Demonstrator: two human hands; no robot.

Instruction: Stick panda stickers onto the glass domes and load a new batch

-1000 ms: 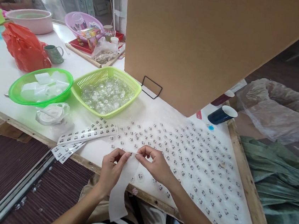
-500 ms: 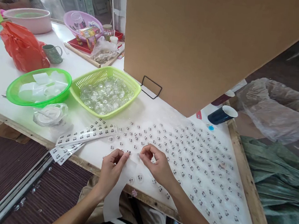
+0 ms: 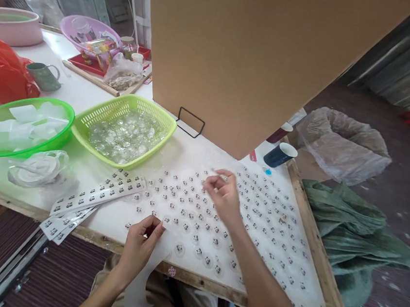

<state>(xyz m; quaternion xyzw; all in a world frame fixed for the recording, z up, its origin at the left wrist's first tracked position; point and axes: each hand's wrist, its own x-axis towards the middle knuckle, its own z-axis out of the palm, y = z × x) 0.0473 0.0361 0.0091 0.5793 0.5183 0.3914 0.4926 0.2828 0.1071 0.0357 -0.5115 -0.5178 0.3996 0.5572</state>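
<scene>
My left hand [image 3: 142, 240] pinches the top end of a white strip of sticker backing paper [image 3: 144, 279], which curls down over the table edge toward my lap. Over the table, my right hand [image 3: 224, 197] is raised with thumb and fingers drawn together; they are slightly blurred, and anything between them is too small to make out. Beneath and around it lie many clear round discs [image 3: 217, 269], each bearing a small black-and-white panda sticker. Sheets of the same panda stickers [image 3: 100, 192] lie overlapped left of my left hand, their ends past the table edge.
A yellow-green basket [image 3: 120, 163] holds clear discs; a green bowl [image 3: 69, 124] holds white paper pieces. A large cardboard box [image 3: 243, 69] stands behind. A dark blue cup [image 3: 280, 154] lies tilted at right. A wooden rim [image 3: 320, 258] edges the white table.
My right hand has moved away from the strip, up and farther over the discs. My left hand still holds the strip. The view has shifted to the right.
</scene>
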